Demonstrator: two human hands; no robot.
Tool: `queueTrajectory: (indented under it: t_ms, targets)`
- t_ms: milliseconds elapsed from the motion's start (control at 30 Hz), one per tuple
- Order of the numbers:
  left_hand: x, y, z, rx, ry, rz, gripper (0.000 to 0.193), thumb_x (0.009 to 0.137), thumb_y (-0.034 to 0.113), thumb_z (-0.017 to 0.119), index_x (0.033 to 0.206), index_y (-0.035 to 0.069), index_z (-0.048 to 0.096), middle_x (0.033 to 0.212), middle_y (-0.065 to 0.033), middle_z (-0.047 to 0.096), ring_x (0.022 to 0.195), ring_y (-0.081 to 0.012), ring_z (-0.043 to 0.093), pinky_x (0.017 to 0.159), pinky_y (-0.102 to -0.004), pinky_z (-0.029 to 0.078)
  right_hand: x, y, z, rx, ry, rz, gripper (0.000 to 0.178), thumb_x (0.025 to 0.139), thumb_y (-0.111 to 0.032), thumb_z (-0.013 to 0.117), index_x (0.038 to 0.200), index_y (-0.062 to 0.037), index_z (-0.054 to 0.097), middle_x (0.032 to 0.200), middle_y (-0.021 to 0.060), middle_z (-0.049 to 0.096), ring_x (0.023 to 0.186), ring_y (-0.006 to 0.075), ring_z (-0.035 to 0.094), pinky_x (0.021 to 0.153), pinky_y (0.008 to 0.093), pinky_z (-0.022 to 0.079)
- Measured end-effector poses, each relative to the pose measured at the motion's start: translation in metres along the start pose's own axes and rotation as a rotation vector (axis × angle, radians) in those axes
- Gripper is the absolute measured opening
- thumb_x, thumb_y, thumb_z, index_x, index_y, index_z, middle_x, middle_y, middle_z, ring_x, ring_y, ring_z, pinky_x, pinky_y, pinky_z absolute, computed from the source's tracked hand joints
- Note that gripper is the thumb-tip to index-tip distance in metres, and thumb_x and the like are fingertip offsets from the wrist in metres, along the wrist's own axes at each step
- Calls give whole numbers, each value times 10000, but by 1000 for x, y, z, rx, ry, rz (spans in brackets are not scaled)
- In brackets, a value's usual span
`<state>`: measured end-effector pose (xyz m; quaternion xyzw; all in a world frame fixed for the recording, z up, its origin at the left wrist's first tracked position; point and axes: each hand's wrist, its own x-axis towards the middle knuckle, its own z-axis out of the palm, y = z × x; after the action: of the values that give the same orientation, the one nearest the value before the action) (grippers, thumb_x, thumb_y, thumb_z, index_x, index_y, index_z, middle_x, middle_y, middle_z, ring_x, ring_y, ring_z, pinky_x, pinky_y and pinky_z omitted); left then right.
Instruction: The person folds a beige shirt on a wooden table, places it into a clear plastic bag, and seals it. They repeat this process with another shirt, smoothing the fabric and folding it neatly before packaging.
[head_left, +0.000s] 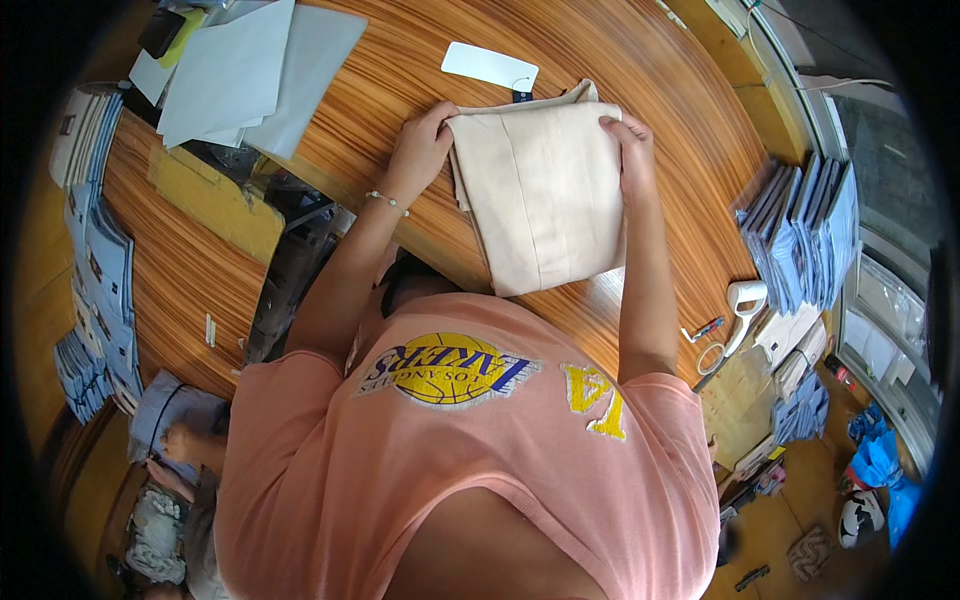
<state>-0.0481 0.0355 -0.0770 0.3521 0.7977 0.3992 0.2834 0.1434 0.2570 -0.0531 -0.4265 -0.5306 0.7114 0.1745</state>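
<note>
Loose papers (225,85) up on my left, blue folded stacks (805,235) by the window (890,320) right, white tag (485,67) just past the folded beige cloth (545,195) I've got over the wood-grain worktop (690,220). My left hand (427,145) and right hand (635,150) pinch its far corners, some fingers hidden; can't tell if its underside's touching down.

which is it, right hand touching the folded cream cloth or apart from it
Touching: the head view shows the right hand gripping the folded cream cloth at its upper right corner, with no gap between them.
</note>
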Motion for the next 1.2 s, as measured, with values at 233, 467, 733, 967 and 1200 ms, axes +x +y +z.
queueTrajectory:
  t_ms: [233,467,733,967,1200]
  targets:
    - [1,-6,3,-99,28,-13,189,865,50,466,1033,19,545,927,-214,622,847,-369,605,724,-400,477,11,12,-7,-7,-60,-19,265,761,-24,575,1004,4,677,927,97,665,804,155,620,732,267,491]
    - [1,-8,-5,-435,-78,-202,139,921,70,446,997,6,543,862,-103,623,741,-174,643,590,-274,542,15,2,-1,67,-97,46,422,757,14,528,1170,-9,608,1008,114,657,871,169,629,803,271,497]
    - [6,-4,-5,-469,-15,-335,140,954,146,452,981,30,524,851,-71,616,668,-139,638,596,-242,539,9,-4,8,54,-84,0,463,798,51,485,1252,-18,544,1110,112,631,950,169,620,852,280,488]
    - [-19,-3,-3,-581,-17,-297,190,920,192,545,970,11,575,870,-64,636,735,-146,651,643,-241,529,26,15,-3,-21,-89,-86,430,870,-28,558,1295,-22,497,1172,100,603,999,148,596,870,264,468]
    - [-49,23,6,-148,-73,-101,233,821,190,692,824,-32,619,713,-77,645,653,-110,594,595,-225,476,21,9,2,-43,-99,-33,429,884,-37,553,1307,-26,484,1180,90,598,1002,139,590,873,261,465]
